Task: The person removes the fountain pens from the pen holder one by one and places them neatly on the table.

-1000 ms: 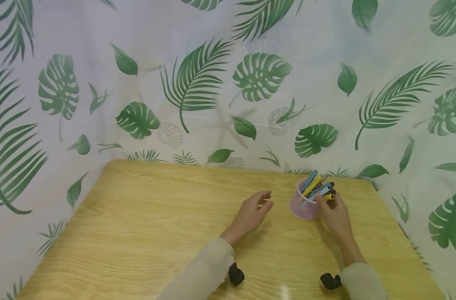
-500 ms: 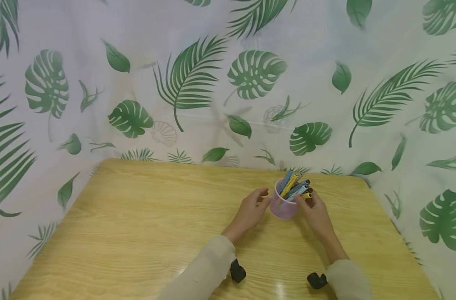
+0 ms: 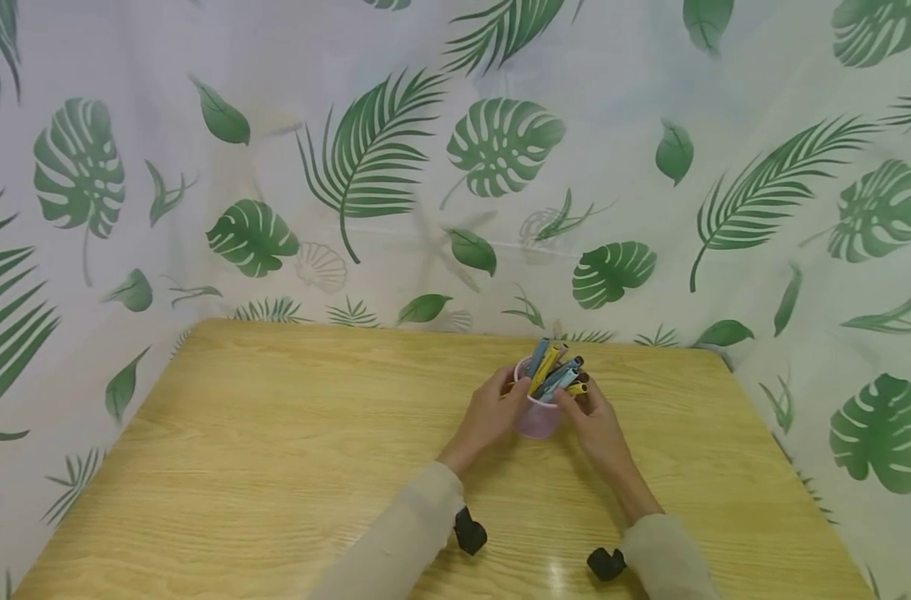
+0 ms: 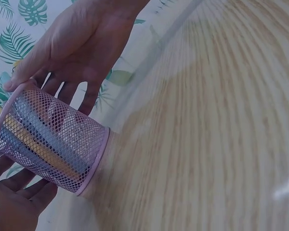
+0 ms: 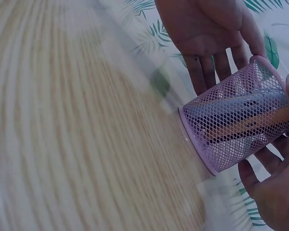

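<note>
A pink mesh cup (image 3: 534, 422) full of pens (image 3: 551, 371) in blue, yellow and dark colours is near the far middle of the wooden table (image 3: 275, 433). My left hand (image 3: 485, 417) grips its left side and my right hand (image 3: 598, 429) its right side. In the left wrist view the left hand (image 4: 86, 43) has its thumb at the rim of the cup (image 4: 53, 139) and its fingers behind the mesh, while the right hand (image 4: 12, 207) cups it from below. In the right wrist view the right hand (image 5: 207, 29) and the left hand (image 5: 274, 192) flank the cup (image 5: 236, 120).
A white curtain with green leaf prints (image 3: 500, 150) closes in the table at the back and on both sides. Small black cameras (image 3: 470, 531) sit under both wrists. Pale sleeves cover both forearms.
The right hand has slid the cup to the left, toward the table's middle. The left hand, open and apart from it a second ago, has closed in and now holds its left side.
</note>
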Action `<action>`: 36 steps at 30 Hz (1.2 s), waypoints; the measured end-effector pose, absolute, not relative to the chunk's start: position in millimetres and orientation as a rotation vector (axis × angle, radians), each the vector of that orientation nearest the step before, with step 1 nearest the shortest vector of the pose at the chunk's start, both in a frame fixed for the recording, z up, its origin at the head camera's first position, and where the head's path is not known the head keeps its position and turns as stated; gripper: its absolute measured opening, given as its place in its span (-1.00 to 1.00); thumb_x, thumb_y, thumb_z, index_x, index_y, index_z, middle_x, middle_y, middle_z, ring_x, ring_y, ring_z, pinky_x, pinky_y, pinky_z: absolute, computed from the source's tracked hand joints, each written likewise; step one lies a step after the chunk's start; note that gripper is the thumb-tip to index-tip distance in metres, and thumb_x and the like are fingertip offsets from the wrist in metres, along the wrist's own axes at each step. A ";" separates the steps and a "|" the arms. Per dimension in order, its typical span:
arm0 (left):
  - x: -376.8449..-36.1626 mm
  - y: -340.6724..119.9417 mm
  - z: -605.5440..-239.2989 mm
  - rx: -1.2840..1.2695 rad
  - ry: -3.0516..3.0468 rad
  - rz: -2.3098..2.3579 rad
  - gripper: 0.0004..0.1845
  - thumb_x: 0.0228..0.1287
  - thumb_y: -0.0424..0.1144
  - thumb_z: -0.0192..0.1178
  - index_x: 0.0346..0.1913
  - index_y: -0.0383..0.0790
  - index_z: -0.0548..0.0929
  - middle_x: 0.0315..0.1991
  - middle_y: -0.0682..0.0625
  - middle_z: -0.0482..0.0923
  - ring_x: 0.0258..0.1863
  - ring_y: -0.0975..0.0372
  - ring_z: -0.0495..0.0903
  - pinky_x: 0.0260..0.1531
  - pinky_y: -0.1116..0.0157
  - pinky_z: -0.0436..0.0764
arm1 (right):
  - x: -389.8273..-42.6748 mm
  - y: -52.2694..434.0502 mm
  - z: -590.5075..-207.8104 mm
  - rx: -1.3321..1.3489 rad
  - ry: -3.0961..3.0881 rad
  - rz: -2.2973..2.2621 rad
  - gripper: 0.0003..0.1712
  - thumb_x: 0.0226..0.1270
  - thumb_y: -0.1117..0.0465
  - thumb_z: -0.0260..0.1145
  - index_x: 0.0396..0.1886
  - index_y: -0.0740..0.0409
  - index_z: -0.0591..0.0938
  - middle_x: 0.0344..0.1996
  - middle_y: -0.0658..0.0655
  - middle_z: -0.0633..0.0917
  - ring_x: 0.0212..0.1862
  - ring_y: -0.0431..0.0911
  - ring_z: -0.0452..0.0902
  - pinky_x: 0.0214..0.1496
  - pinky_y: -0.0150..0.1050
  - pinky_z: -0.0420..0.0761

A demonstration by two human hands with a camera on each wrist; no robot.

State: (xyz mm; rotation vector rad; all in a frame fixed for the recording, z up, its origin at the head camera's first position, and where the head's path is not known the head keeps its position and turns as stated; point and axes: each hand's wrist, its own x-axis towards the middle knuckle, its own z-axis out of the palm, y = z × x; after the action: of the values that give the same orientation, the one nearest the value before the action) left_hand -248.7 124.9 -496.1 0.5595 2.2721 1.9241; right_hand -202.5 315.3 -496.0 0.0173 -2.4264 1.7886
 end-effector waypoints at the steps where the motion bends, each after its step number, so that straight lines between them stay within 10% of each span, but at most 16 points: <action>1: -249.8 123.2 -496.6 0.562 2.267 1.916 -0.44 0.60 0.01 0.02 0.44 -0.28 0.48 0.31 -0.20 0.56 0.27 -0.02 0.57 0.27 0.08 0.58 | -202.3 313.4 -496.3 0.020 -2.423 1.799 -0.26 0.63 0.02 0.19 0.66 0.02 0.18 0.50 0.24 0.38 0.51 0.08 0.26 0.51 -0.10 0.33; 9: -255.4 114.8 -497.1 0.623 2.218 1.888 -0.40 0.63 -0.04 -0.02 0.56 -0.27 0.32 0.41 -0.21 0.47 0.34 -0.02 0.50 0.34 0.06 0.51 | -202.7 307.1 -496.7 0.018 -2.429 1.802 -0.30 0.64 0.04 0.19 0.64 0.02 0.22 0.36 0.29 0.50 0.36 0.08 0.40 0.20 -0.51 0.47; 15: -258.3 109.5 -493.8 0.632 2.187 1.868 -0.43 0.65 -0.07 -0.04 0.57 -0.21 0.31 0.43 -0.23 0.44 0.39 -0.03 0.45 0.37 0.02 0.47 | -206.5 307.3 -496.7 0.106 -2.435 1.834 -0.26 0.64 0.02 0.18 0.67 -0.02 0.15 0.53 0.21 0.33 0.54 0.11 0.19 0.49 -0.14 0.36; 27: -258.1 95.3 -484.8 0.655 2.207 1.728 -0.40 0.61 -0.14 -0.09 0.62 -0.15 0.22 0.48 -0.24 0.36 0.43 -0.05 0.39 0.44 -0.03 0.37 | -205.6 298.9 -491.0 0.151 -2.493 1.831 -0.24 0.63 0.05 0.21 0.65 0.14 0.16 0.37 0.29 0.45 0.38 0.15 0.38 0.28 -0.31 0.49; 36: -254.9 68.2 -489.0 0.582 2.125 1.748 -0.41 0.65 -0.10 -0.07 0.64 0.05 0.19 0.56 -0.16 0.25 0.53 -0.01 0.23 0.51 -0.03 0.25 | -206.4 277.4 -492.5 0.212 -2.488 1.849 -0.27 0.62 0.05 0.21 0.65 0.04 0.19 0.47 0.25 0.40 0.48 0.22 0.29 0.44 0.18 0.38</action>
State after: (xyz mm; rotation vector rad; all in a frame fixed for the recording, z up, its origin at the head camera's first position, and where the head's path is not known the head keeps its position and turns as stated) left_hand -254.9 68.2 -489.0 0.5815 2.1255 1.7475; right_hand -206.4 277.4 -492.5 0.2123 -2.4882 1.8490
